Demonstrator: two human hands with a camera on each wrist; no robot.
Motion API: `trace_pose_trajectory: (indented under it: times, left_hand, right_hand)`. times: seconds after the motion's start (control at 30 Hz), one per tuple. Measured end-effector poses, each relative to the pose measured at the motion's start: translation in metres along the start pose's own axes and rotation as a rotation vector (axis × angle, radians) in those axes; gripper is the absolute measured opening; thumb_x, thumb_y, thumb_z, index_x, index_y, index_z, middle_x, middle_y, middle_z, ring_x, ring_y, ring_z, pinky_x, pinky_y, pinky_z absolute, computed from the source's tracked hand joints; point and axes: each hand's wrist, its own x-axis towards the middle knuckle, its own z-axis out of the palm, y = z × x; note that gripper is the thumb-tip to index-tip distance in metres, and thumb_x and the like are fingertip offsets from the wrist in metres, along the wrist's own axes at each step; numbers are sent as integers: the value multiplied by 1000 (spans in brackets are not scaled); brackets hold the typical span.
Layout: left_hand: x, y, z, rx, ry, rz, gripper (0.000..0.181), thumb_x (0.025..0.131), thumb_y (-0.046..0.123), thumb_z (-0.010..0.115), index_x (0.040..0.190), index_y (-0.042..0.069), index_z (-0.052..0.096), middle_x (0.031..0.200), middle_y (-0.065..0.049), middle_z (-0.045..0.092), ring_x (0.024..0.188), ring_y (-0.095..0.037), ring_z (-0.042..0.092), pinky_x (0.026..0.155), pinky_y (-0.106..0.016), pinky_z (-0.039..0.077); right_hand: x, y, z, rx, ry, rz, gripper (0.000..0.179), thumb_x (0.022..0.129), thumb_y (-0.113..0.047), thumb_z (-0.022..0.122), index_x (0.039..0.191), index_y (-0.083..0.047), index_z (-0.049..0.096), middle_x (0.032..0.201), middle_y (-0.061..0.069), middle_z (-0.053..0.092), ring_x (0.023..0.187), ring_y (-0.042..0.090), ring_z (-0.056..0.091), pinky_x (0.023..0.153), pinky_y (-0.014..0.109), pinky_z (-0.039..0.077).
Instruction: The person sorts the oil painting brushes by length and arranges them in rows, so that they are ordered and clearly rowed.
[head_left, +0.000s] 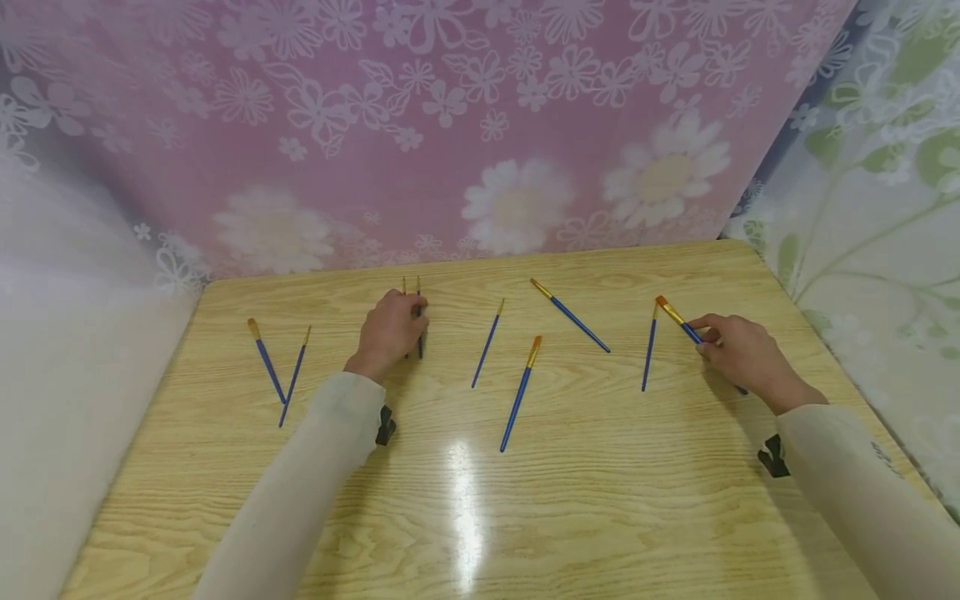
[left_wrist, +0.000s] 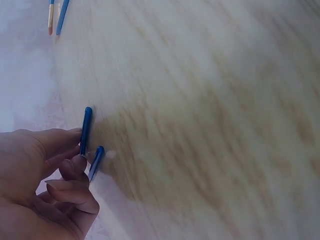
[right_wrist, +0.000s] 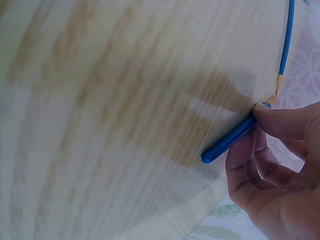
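Note:
In the head view my left hand reaches over two thin paintbrushes side by side, bristles toward the back wall. Between thumb and fingertips it pinches the blue handle of one paintbrush. The second paintbrush lies close beside the fingers, its lower part partly hidden by them. My right hand pinches a flat paintbrush with a gold ferrule and brown bristles; its blue handle end sticks out past the thumb. Just left of it lies a thin paintbrush, the two heads close together.
Two paintbrushes form a V on the left, a wide one and a thin one. Between the hands lie a thin paintbrush, a flat one and a slanted one. Flowered cloth borders the wooden table.

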Motion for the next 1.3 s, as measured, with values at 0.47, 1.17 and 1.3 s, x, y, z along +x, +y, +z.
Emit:
trace_pose_trajectory:
  times: [0.47, 1.17, 1.3]
  left_hand:
    - [-3, -6, -8, -5, 12, 3, 41, 112, 27, 57, 150, 15, 65, 136, -16, 63, 96, -30, 64, 70, -41, 52]
    - [-26, -53, -31, -85, 51, -25, 34, 114, 28, 55, 139, 10, 70, 133, -15, 73, 113, -36, 71, 93, -55, 58]
    - [-32, -68, -36, -74, 64, -31, 33, 113, 28, 56, 137, 9, 71, 133, -16, 73, 112, -37, 71, 92, -56, 58]
  right_hand:
    - [1, -4, 2, -4, 12, -17, 42, 106, -4, 62, 145, 10, 59, 119, 37, 72, 105, 54, 70, 83, 66, 57]
    - [-1, 1, 0, -4, -1, -22, 43, 106, -4, 62, 145, 11, 57, 118, 37, 72, 103, 54, 70, 83, 67, 56]
    - [0, 1, -1, -4, 2, -25, 42, 106, -4, 62, 145, 11, 57, 117, 36, 72, 103, 53, 71, 83, 67, 56]
